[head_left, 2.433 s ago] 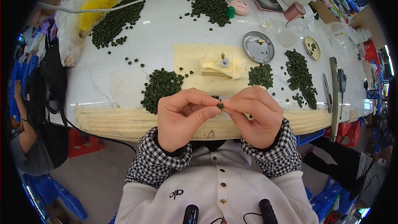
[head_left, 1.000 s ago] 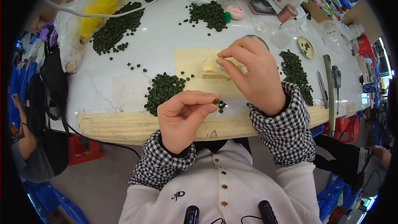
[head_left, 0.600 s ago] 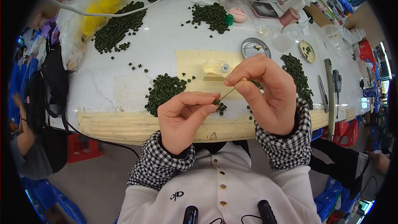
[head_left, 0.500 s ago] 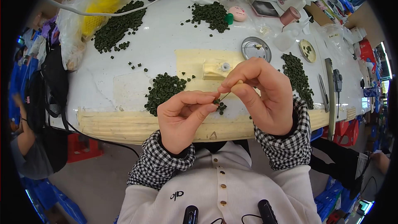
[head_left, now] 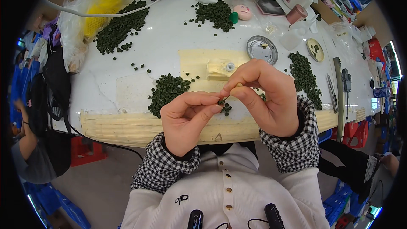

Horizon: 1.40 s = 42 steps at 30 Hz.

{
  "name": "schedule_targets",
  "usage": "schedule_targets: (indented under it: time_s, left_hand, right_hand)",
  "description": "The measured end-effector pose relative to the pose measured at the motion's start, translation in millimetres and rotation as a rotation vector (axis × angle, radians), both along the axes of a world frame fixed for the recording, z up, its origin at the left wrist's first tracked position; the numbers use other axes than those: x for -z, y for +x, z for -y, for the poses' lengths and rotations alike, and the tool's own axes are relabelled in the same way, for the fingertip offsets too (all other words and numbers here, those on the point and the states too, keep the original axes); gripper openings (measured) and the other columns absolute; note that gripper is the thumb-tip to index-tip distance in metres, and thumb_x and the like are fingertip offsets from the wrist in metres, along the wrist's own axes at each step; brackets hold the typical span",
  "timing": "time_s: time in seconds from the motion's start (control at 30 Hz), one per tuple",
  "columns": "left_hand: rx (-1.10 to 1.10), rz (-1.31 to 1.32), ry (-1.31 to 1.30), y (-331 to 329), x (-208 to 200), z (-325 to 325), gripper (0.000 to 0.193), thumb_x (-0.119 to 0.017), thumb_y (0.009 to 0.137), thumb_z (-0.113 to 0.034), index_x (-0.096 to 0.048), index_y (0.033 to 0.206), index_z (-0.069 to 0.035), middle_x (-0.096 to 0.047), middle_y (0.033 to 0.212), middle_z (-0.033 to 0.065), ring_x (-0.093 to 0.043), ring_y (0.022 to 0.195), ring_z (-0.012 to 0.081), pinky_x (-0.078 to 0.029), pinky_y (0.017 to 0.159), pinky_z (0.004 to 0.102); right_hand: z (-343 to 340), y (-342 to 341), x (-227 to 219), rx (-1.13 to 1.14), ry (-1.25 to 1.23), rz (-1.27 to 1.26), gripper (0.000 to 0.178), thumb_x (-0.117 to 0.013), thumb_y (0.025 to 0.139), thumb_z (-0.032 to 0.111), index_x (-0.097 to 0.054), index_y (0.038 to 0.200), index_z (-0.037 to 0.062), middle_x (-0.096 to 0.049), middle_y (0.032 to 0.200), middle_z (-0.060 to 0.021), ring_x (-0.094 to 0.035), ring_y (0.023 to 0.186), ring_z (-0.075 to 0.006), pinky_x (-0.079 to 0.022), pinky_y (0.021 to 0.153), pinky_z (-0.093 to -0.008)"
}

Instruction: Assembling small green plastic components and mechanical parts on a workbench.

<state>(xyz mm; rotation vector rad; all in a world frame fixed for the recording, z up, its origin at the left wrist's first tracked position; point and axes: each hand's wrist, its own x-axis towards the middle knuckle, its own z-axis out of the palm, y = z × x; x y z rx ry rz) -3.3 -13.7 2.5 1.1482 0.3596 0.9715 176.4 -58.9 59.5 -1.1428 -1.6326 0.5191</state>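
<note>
My left hand [head_left: 184, 116] is closed in a pinch on a small dark green part [head_left: 221, 102], mostly hidden by the fingertips. Against it, my right hand [head_left: 273, 97] pinches a thin tool with a rounded tan end [head_left: 239, 85]; its slim shaft runs to the green part. The fingertips of both hands almost meet above the table's near edge. Just below them lie a few loose green parts [head_left: 227, 110]. A pile of the same green parts [head_left: 169, 91] sits beside my left hand. Beyond my right hand is a tape-wrapped block [head_left: 216, 71] with a small white round piece on top.
More green piles lie at far left [head_left: 121, 27], far middle [head_left: 215, 15] and right [head_left: 305, 76]. A round metal lid [head_left: 250, 51], a shallow yellowish dish [head_left: 310, 44], tweezers [head_left: 330, 91] and a pink spool [head_left: 296, 13] are on the right. A white cable [head_left: 106, 15] crosses the far left.
My right hand has shifted slightly left toward my left hand, and less of the tool's shaft shows between them. My left hand has stayed almost still.
</note>
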Motion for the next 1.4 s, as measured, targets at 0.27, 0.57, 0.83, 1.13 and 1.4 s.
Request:
schedule_targets:
  time_s: [0.27, 0.57, 0.83, 1.13, 1.4]
  left_hand:
    - [-0.01, -0.024, -0.018, -1.4, 2.0, 0.5, 0.016, -0.061, 0.086, 0.012, -0.062, 0.1, 0.006, -0.066, 0.107, 0.0186, -0.064, 0.102, 0.0198, -0.053, 0.089, 0.0284]
    - [-0.05, -0.055, -0.008, -1.4, 1.5, 0.7, 0.014, -0.062, 0.086, 0.01, -0.062, 0.099, 0.004, -0.067, 0.105, 0.0177, -0.066, 0.093, 0.0178, -0.054, 0.083, 0.0282]
    - [-0.089, 0.0, 0.027, -1.8, 4.4, -0.5, 0.018, -0.062, 0.084, 0.012, -0.063, 0.1, 0.004, -0.067, 0.104, 0.0157, -0.064, 0.094, 0.0165, -0.053, 0.084, 0.0265]
    - [-0.052, -0.034, 0.09, -3.0, 7.1, -3.1, 0.018, -0.065, 0.082, 0.013, -0.067, 0.097, 0.003, -0.066, 0.1, 0.0119, -0.062, 0.091, 0.0146, -0.05, 0.078, 0.0251]
    - [-0.041, -0.042, 0.108, -3.2, 7.6, -4.1, 0.019, -0.066, 0.08, 0.014, -0.068, 0.096, 0.003, -0.066, 0.097, 0.0122, -0.062, 0.088, 0.0151, -0.051, 0.076, 0.0249]
  right_hand:
    - [-2.6, 3.5, 3.8, 0.174, 0.067, -0.024, 0.009, -0.06, 0.091, 0.005, -0.058, 0.093, -0.0034, -0.062, 0.083, -0.0103, -0.064, 0.073, -0.0181, -0.051, 0.068, -0.026]
    - [-18.6, 9.6, 18.7, 0.402, 0.096, 0.473, 0.011, -0.068, 0.08, 0.01, -0.062, 0.087, 0.0044, -0.058, 0.08, -0.009, -0.059, 0.076, -0.0278, -0.048, 0.065, -0.0366]
    - [1.7, 1.8, -3.5, 0.297, 0.08, 0.371, 0.017, -0.072, 0.076, 0.005, -0.065, 0.091, 0.0025, -0.061, 0.085, -0.0108, -0.059, 0.078, -0.0286, -0.048, 0.068, -0.0352]
    - [14.5, -6.8, 4.2, 0.109, 0.006, 0.209, 0.018, -0.074, 0.072, 0.0, -0.066, 0.088, 0.0027, -0.063, 0.082, -0.0082, -0.06, 0.075, -0.0249, -0.048, 0.065, -0.0322]
    - [15.9, -5.6, 10.4, 0.08, 0.023, 0.171, 0.02, -0.075, 0.072, -0.001, -0.068, 0.09, 0.0029, -0.064, 0.081, -0.0073, -0.061, 0.071, -0.0214, -0.048, 0.06, -0.0298]
